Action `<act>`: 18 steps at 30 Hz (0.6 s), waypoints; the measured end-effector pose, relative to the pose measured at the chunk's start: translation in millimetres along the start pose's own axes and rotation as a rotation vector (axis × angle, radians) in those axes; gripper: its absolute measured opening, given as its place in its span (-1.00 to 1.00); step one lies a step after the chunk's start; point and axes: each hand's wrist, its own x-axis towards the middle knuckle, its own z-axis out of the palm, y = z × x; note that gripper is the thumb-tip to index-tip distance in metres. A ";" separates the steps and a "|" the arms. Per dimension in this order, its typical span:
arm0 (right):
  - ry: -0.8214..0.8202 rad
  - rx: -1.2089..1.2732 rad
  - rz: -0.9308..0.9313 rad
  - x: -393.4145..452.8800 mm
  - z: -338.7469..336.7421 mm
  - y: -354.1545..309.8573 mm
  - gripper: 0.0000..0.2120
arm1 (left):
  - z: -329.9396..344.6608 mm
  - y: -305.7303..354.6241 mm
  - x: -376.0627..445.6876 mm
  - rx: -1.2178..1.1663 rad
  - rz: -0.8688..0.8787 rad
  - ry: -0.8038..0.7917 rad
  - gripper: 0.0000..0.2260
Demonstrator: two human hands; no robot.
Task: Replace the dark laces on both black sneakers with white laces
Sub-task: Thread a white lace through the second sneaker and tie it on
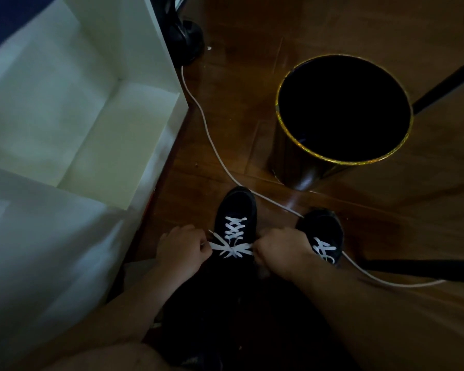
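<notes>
Both hands (184, 249) (281, 249) grip white lace (235, 249) ends; black bin's (306, 167) inside too dark.

Wooden floor (332, 28) bears sneakers (235, 207), bin (306, 172), cable (212, 140).

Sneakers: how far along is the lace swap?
Both sneakers show white laces and no dark ones. The left sneaker is laced up; the left hand and right hand pull its lace ends apart. Left: finish this knot. The right sneaker's knot is hidden.
</notes>
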 end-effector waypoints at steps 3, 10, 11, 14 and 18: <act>0.229 0.036 0.021 -20.9 12.6 12.8 -0.60 | 6.7 0.8 -6.2 -0.358 -0.051 -0.121 -0.85; 0.501 0.872 0.569 -110.3 68.9 36.4 -0.44 | 35.6 19.6 -40.8 -0.931 -0.160 -0.411 -0.68; 0.498 0.890 0.603 -117.2 71.8 35.8 -0.42 | 41.4 18.4 -42.5 -0.937 -0.176 -0.448 -0.56; 0.430 0.802 0.747 -129.4 73.0 37.3 -0.38 | 49.8 27.2 -42.2 -0.931 -0.187 -0.484 -0.18; 0.296 1.193 1.016 -132.9 103.5 48.4 -0.36 | 49.4 53.0 -28.6 -0.860 -0.127 -0.383 0.03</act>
